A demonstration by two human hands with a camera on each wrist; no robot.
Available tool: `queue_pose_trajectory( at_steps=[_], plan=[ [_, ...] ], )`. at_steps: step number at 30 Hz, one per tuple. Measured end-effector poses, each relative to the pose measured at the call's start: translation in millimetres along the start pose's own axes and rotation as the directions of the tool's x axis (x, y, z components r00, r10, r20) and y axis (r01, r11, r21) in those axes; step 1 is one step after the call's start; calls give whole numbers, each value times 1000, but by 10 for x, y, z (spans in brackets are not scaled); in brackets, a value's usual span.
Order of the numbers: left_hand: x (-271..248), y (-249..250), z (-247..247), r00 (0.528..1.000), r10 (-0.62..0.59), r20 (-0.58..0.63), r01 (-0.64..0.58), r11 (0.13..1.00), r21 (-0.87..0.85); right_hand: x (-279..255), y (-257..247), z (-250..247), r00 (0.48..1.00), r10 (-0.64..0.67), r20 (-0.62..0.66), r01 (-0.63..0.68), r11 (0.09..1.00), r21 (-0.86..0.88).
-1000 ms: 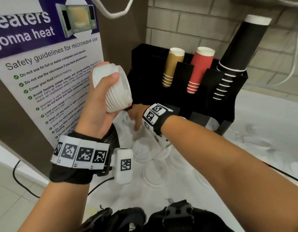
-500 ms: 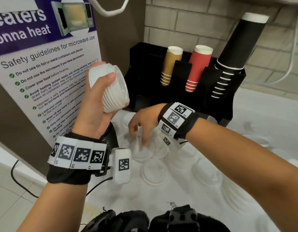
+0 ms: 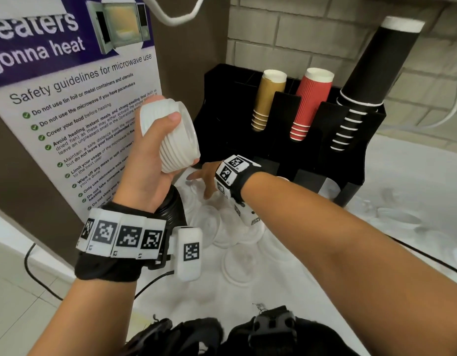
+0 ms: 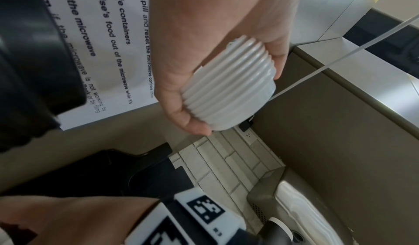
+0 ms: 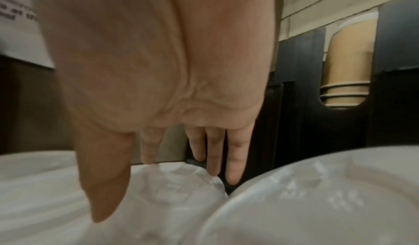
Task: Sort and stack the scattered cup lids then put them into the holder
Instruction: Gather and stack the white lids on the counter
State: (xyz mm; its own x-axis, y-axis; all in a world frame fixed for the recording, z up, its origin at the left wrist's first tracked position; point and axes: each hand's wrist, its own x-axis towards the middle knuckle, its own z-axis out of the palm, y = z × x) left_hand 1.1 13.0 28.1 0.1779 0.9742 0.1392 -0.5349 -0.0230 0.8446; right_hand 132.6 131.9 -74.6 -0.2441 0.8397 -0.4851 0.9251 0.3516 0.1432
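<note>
right hand [image 3: 205, 179] fingertips hidden behind the lid stack [image 3: 171, 134] (wrist view blurred); contact unclear.

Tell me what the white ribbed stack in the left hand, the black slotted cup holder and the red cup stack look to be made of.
White ribbed stack of lids: likely thin moulded plastic, smooth with a soft sheen on the nested rims. Black slotted cup holder: matte and flat-panelled, plastic or coated board, which one is unclear. Red cup stack: paper, seemingly, with a fine vertical ripple wrap and white rolled rims.

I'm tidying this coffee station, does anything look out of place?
Yes: loose white lids lie scattered on the counter in front of the black holder, not stacked. The left hand grips one stack of lids.
</note>
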Motion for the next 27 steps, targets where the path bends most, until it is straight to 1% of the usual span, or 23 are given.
queue_pose_trajectory(
  at_steps=[1,3,5,6,8,9,11,12,14,15,16,17,19,20,21,22,23,24,25,26,27],
  plan=[
    [7,-8,0,1000,-3,0,3,1000,1,10,-12,1,999,-12,-32,11,999,-34],
    [15,-23,1,1000,-9,4,9,1000,10,26,-9,17,998,9,-58,-14,997,-76],
    [22,-38,4,1000,-13,14,13,1000,22,-27,7,36,998,43,-51,-47,994,-94],
    [24,-44,8,1000,-15,21,15,1000,27,-50,16,39,999,33,-37,-36,995,-89],
    [31,-57,15,999,-16,36,15,999,30,-128,27,24,998,-35,-51,33,998,-58],
    [33,-63,16,999,-12,44,11,1000,29,-162,37,11,997,-43,-59,41,998,-37],
    [34,-71,14,998,-8,55,6,999,31,-264,28,-47,997,-23,-70,26,999,43],
    [34,-72,13,998,-8,61,6,1000,30,-305,35,-83,995,-7,-99,18,994,109],
    [32,-73,10,998,-6,69,5,1000,19,-437,87,-157,980,36,-195,4,980,200],
    [30,-74,12,998,-2,69,1,1000,20,-538,134,-194,964,57,-261,13,966,258],
    [27,-74,14,998,3,68,-5,1000,26,-632,195,-227,951,77,-301,32,939,341],
    [24,-76,17,997,8,72,-11,999,35,-722,265,-245,944,93,-315,57,898,435],
    [14,-90,25,995,10,98,-15,999,50,-938,383,-278,932,143,-333,103,776,622],
    [8,-107,34,994,6,109,-12,998,56,-1052,425,-268,923,178,-342,132,688,714],
    [3,-129,46,994,1,111,-8,998,61,-1170,452,-240,912,211,-352,180,564,806],
    [-2,-160,61,994,-3,109,-4,998,65,-1297,452,-203,900,239,-363,244,413,877],
    [-5,-196,74,994,-6,108,-1,998,64,-1419,441,-155,891,255,-376,312,258,914],
    [-9,-235,86,994,-10,107,4,998,61,-1531,421,-101,878,271,-395,373,130,919],
    [-13,-274,97,995,-12,103,5,998,68,-1628,390,-44,860,289,-420,428,41,903],
    [-19,-308,109,995,-12,101,3,996,86,-1714,350,10,842,303,-446,473,-16,881],
    [-28,-339,122,995,-11,103,-1,994,108,-1782,308,58,823,317,-472,511,-49,858]
  ],
)
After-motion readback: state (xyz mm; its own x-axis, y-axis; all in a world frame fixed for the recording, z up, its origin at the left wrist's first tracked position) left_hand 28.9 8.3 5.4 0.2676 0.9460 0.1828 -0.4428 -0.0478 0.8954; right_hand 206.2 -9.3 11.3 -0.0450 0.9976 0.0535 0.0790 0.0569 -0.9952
